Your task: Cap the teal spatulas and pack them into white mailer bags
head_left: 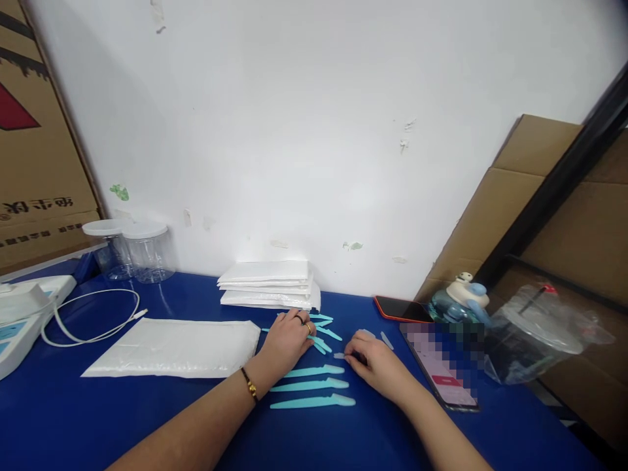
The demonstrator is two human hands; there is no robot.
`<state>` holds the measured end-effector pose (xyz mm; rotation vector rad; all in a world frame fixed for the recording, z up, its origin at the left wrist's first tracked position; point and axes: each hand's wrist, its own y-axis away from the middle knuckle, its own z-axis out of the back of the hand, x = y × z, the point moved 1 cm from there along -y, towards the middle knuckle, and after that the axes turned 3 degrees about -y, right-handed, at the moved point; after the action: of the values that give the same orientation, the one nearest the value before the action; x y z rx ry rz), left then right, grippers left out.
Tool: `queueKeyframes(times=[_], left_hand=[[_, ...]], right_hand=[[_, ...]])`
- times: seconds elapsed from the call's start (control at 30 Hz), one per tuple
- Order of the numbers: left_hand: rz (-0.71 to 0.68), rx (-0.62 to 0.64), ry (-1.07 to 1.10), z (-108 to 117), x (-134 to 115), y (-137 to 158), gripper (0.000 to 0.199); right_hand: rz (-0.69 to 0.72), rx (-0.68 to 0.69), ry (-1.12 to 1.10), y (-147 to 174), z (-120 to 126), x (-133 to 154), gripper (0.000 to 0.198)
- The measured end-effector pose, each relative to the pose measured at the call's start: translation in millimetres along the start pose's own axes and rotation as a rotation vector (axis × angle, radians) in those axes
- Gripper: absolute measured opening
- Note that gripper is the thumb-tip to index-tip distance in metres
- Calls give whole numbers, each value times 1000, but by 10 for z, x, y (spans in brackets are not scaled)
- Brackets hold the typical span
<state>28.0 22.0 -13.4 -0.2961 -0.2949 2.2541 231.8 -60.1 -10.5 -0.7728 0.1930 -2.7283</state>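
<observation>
My left hand (290, 337), wearing rings and a bracelet, is closed over teal eyebrow razors, and the ends of one or two (321, 345) stick out by its fingertips. More loose razors (330, 330) lie just beyond it. Several teal razors with translucent covers over their blades, among them the front one (313, 402), lie side by side below that hand. To the right, my right hand (375, 361) pinches a small translucent blade cover (339, 356) between thumb and finger. Other clear covers (386, 340) rest on the table behind it.
White padded mailers (267, 273) are stacked by the wall, and another mailer (181, 347) lies at left. Two phones, a red-edged one (402, 309) and a nearer one (441, 366), sit right, near a figurine (461, 301) and bagged tub (534, 333). Jars (150, 252) and a cable (93, 343) stand left.
</observation>
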Motion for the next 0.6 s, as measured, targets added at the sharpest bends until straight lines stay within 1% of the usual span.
queueKeyframes(times=[0.1,0.17,0.23,0.3,0.37,0.43,0.47,0.53,0.6], left_hand=[[-23,-13,-4,26,4,-36,16],[-36,-70,14,73,-13,-36,20],[-52,-140,77,135,-42,-12,21],[-40,-160,182,192,-65,33,21],[29,-110,318,226,-64,88,24],[101,-20,449,239,-39,143,28],[112,22,497,243,-23,166,29],[86,90,534,259,7,198,31],[54,120,517,295,27,215,34]], right_hand=[[15,-5,70,4,-20,1,13],[18,-15,110,3,-42,2,13],[14,-34,131,1,-55,5,14],[8,-51,113,1,-52,9,13],[-9,-59,50,5,-34,4,12],[-54,-74,-52,16,-8,-17,10],[-84,-91,-114,23,7,-31,9],[-130,-135,-255,39,36,-55,10],[-148,-175,-397,54,64,-62,14]])
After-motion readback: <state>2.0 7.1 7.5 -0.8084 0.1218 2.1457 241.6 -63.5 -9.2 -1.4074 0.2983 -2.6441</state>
